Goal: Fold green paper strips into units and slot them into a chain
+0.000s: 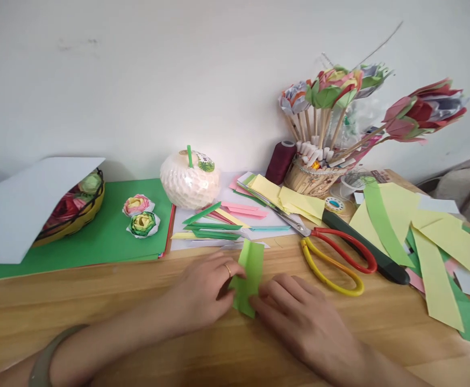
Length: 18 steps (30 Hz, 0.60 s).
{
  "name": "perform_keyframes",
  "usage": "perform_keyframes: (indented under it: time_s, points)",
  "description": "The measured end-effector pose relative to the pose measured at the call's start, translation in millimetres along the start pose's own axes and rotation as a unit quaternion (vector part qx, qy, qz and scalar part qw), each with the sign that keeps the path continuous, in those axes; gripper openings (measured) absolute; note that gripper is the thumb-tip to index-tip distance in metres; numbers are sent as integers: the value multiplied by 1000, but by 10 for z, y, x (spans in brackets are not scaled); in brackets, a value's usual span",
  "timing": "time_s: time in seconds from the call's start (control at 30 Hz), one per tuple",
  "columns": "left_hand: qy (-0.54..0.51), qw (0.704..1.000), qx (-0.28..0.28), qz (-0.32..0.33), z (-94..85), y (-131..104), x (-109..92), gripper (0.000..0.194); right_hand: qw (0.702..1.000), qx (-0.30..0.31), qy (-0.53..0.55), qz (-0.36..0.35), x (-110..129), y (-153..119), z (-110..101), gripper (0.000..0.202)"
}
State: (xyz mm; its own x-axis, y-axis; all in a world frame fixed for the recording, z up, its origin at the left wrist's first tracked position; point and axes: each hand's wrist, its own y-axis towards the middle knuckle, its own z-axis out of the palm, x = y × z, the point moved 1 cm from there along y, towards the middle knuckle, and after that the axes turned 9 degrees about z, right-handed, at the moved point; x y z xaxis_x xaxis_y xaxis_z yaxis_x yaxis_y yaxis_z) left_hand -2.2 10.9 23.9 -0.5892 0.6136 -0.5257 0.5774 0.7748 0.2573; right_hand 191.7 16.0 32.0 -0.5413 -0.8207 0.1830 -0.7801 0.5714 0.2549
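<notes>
Evidently, in the head view, the work was partway along. A light green paper strip (254, 269) stood between the two hands at the middle of the worktop (138, 287), just in front of the folded strips, with a lengthwise crease showing and most of its width open, so I judged its folding unfinished. The left hand (206, 290) was curled, fingertips at the strip's left edge; the right hand (299, 312) had its fingers bunched at the lower right edge. Whether either truly pinched the paper, I could not tell.

Beyond it, a heap of narrow folded strips (216, 234) in green, pink and yellow lay on white paper (179, 221), seemingly done. Flat yellow pieces (439, 279) at the right looked unfolded, likely left for later.

Around these, red-and-yellow-handled scissors (304, 231) lay with blades on the white paper, beside a dark green-handled tool (366, 252). Stemmed paper flowers (334, 88) stood in a holder near a maroon thread spool (280, 163). Two small paper blossoms (143, 224) sat on a green sheet (118, 244), near a white textured pot (190, 183). Behind everything rose a plain pale wall (178, 70).
</notes>
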Motion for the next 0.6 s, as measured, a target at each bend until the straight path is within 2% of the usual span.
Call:
perform_keyframes:
  time_s: [0.13,0.23,0.27,0.33,0.43,0.5,0.6]
  points:
    - [30,999,4,-24,-6,-54,-23,25,1000,7,0,-23,-24,109,5,26]
    - [93,990,-21,-103,15,-143,-73,12,997,34,76,9,-44,170,9,21]
    - [115,988,-28,-97,27,-174,-93,11,993,46,106,27,-53,181,12,19]
    - [163,985,-54,-12,47,-227,-137,17,982,76,159,61,-67,190,20,14]
    - [218,965,-55,139,59,-290,-181,29,968,90,205,112,-71,187,42,12]
    - [237,952,-55,186,55,-326,-193,35,963,82,215,139,-58,189,67,12]
    - [258,944,-55,199,66,-378,-197,34,961,64,211,166,-25,201,114,13]
